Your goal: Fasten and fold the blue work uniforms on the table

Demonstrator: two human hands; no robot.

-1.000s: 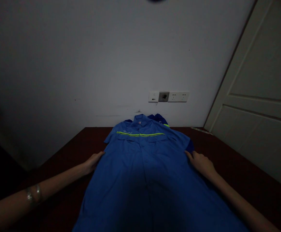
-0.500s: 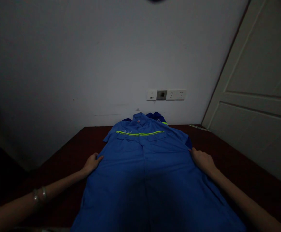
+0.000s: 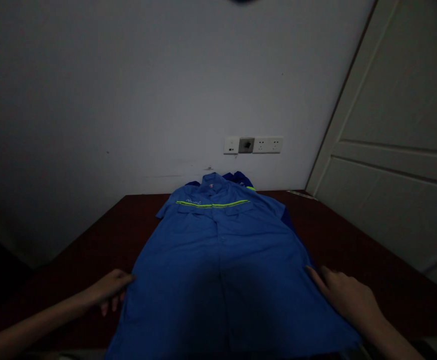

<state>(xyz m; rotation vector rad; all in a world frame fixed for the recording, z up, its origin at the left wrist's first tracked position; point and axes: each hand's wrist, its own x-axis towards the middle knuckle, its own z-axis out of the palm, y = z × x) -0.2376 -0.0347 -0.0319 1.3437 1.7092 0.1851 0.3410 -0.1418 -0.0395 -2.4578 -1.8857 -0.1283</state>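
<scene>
A blue short-sleeved work shirt (image 3: 188,245) lies face up, its collar toward the wall and its hem toward me. Yellow-green stripes and white lettering cross its chest. At the shirt's left side edge, my left hand (image 3: 113,290) is closed, thumb and forefinger pinching the cloth while the other fingers curl below. My right hand (image 3: 349,297) is at the opposite side edge, thumb on top of the fabric and its other fingers partly hidden, closed on the edge. A dark shadow covers the lower middle of the shirt.
Beneath the shirt is a dark red-brown table (image 3: 94,245) against a pale wall (image 3: 90,100). Darker blue clothing (image 3: 239,178) shows behind the collar. Sockets (image 3: 267,145) are set in the wall, and a white panelled door (image 3: 391,150) stands at right.
Both my hands have slid down the shirt's side edges toward me, from near the sleeves to lower on the body. The view has shifted slightly. The shirt stays spread out.
</scene>
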